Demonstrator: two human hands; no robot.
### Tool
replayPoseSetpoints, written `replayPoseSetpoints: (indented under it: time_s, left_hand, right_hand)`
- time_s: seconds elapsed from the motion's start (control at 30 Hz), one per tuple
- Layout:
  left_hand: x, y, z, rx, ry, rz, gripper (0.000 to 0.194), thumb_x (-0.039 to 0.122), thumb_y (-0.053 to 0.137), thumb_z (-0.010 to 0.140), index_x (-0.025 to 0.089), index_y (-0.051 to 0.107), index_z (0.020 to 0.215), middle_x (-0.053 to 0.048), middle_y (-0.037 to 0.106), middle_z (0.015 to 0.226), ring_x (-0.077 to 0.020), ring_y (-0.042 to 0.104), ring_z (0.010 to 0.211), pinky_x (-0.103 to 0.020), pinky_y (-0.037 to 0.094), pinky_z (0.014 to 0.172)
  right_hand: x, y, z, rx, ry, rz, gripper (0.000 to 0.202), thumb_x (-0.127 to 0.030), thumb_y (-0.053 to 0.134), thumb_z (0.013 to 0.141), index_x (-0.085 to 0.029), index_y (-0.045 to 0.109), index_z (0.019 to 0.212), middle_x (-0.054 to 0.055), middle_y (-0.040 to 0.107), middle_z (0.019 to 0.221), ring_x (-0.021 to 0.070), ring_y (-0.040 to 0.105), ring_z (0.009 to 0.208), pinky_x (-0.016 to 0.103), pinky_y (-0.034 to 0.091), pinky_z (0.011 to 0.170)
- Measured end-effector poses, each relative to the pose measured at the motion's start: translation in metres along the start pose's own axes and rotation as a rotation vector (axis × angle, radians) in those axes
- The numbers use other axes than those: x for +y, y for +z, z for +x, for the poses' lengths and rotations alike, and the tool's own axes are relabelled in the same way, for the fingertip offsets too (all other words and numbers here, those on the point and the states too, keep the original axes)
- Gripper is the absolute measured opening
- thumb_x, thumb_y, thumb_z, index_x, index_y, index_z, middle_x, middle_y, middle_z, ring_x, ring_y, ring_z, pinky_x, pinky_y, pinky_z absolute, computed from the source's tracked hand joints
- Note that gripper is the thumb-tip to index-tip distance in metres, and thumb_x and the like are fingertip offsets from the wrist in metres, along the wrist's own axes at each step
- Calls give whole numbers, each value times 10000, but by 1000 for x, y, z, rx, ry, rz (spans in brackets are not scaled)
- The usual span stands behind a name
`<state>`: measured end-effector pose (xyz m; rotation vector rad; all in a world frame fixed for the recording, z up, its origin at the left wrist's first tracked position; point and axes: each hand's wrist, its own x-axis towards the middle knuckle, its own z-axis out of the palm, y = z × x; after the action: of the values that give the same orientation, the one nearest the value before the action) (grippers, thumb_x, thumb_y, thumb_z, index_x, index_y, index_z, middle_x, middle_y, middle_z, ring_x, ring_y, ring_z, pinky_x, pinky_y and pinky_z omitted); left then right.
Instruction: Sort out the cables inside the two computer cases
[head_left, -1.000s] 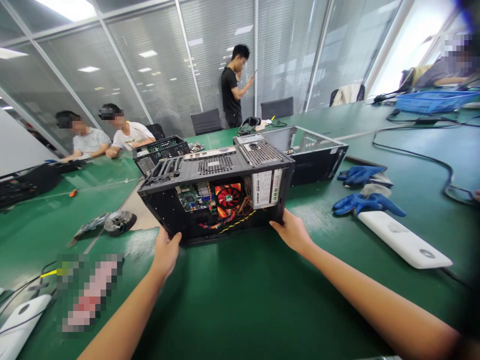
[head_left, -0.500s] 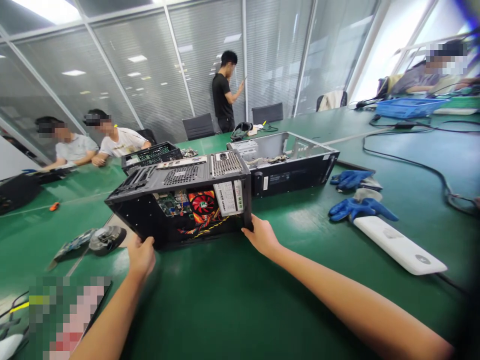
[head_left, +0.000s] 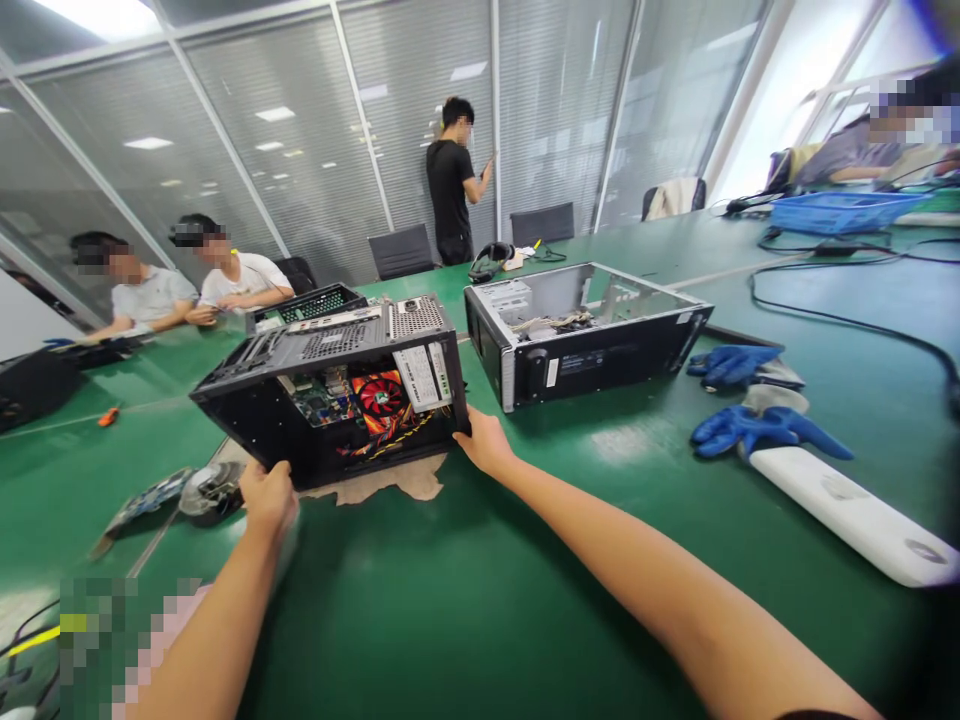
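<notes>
Both my hands grip a black computer case (head_left: 247, 410) with its side open toward me. My left hand (head_left: 268, 495) is closed on the lower left corner. At the lower right corner, my right hand (head_left: 484, 440) is closed on the edge, fingers partly hidden behind it. Inside the case show a red fan (head_left: 381, 397), a labelled power supply (head_left: 424, 377), a circuit board (head_left: 319, 400) and coloured cables. Under the case a torn piece of brown cardboard (head_left: 390, 482) sticks out on the green table (head_left: 420, 600).
Right of my case lies a second open computer case (head_left: 585, 355). Blue work gloves (head_left: 757, 425) and a white power strip (head_left: 847, 510) lie further right. Left are loose metal parts (head_left: 210, 490). A blue basket (head_left: 840, 212) stands far right; several people are around the table.
The computer case has moved left in my hands, away from the second case. The brown cardboard beneath it now shows. Both hands have kept their hold.
</notes>
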<state>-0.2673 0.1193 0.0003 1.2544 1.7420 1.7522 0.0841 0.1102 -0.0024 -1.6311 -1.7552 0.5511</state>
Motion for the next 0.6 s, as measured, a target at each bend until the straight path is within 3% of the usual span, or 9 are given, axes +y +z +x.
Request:
replayPoseSetpoints:
  time_s: [0.37,0.6]
  left_hand:
    - [-5,40,77,34,-74,-73,348,156,450,518,191,462,864,3,582,802,-169,616,824,-308,544,799]
    - [3,52,107,35,-117,62,390,120,485,526,172,497,912,1,595,776,-169,616,767,-311,549,750]
  right_hand:
    - [-9,29,81,27,2,-22,527,-168,617,853,-145,487,1363,149,669,1214,264,609,1159,328,447,971]
    - [-21,38,106,-35,54,-114,458,-222,596,891,-162,476,1329,145,687,1149,240,635,1109,303,461,902]
